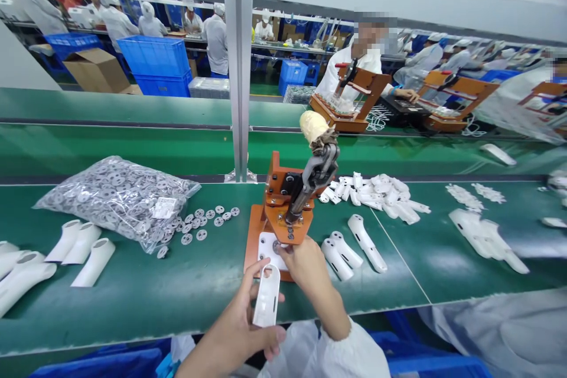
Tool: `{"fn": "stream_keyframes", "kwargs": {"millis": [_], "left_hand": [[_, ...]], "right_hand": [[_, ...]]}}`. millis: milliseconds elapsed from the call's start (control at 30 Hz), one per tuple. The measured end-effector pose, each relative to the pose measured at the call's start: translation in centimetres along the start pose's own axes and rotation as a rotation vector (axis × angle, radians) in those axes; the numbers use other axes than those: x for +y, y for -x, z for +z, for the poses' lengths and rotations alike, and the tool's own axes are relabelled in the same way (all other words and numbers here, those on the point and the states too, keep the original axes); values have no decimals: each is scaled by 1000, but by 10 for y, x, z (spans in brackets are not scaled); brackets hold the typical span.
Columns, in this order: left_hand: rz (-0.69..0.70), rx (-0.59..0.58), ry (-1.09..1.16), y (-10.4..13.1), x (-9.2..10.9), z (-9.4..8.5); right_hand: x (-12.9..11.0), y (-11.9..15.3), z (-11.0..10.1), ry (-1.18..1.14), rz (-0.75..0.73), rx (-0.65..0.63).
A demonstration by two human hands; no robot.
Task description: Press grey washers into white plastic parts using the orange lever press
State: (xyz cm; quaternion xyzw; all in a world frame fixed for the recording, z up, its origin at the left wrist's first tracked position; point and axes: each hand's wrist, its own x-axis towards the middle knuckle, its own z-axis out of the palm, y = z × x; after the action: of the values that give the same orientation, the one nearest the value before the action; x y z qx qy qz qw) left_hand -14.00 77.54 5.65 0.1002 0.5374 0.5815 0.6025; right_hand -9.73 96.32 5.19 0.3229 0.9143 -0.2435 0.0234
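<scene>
My left hand (248, 319) grips a white plastic shell (267, 298), a long curved piece with a rounded end and a hole near its top. The shell stands tilted in front of the clamp fixture. My right hand (305, 263) reaches under the head of the orange toggle clamp fixture (283, 218). Its fingertips are closed at a small grey disc (277, 246) over the white plate (266, 246) on the fixture's base; the far fingers are hidden. The clamp's lever (316, 168) points upward, with a yellowish wrapped grip.
A clear bag of grey discs (119, 201) lies left, with loose discs (201, 235) beside it. White shells (93, 263) lie far left, and more shells (339, 257) right. Small white parts (385, 192) are heaped behind. A metal post (239, 71) rises behind the bench; people work beyond.
</scene>
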Motion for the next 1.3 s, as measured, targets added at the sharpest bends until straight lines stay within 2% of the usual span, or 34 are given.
{"fn": "stream_keyframes", "kwargs": {"millis": [133,333,500,667,900,1100,1167,1233,1300], "left_hand": [[47,47,-142,-13,3,3],[241,168,-423,-36,4,2],[319,350,-714,-55,-2,-1],[558,512,-930,-72,-8,-5],[633,500,-1011,-79,-14,-6],[629,496,-1029,-79,-6,-5],[625,482,-1027,-81,-2,-5],[624,479,-1020,-82,0,-4],[622,487,-1013,-81,1,-4]], "right_hand": [[0,-4,-3,-18,3,-30],[10,1,-12,-181,-14,-40],[21,4,-15,-288,-48,-54],[23,2,-11,-338,-63,-50],[22,10,-19,-369,-95,-81],[20,12,-18,-353,-110,-90],[26,10,-22,-359,-106,-63],[32,8,-38,-365,-60,25],[31,5,-68,-452,28,298]]}}
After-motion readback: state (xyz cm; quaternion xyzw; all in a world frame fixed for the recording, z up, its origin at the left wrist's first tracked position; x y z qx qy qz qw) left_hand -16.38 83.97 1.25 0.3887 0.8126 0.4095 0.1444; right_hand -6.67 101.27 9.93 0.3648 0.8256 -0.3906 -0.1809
